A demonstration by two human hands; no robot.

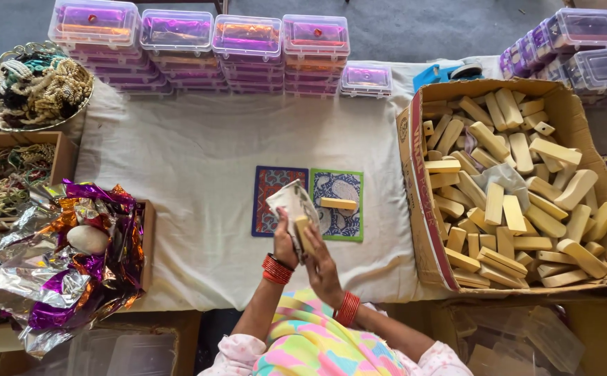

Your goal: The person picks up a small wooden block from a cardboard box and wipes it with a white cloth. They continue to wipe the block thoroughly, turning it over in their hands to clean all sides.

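Both hands' fingers (315, 256) pinch a wooden block (303, 233).

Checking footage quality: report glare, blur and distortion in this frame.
Head view: even, soft daylight; bright glare on the crinkled metallic foil wrappers; the left hand and right hand slightly soft around a small pale wooden block; wide-angle bending at the stacked clear plastic boxes.

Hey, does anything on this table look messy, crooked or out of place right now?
Mostly tidy. One wooden block lies alone on the green patterned card, apart from the full cardboard box. Crumpled foil wrappers spill over the left carton's edge.
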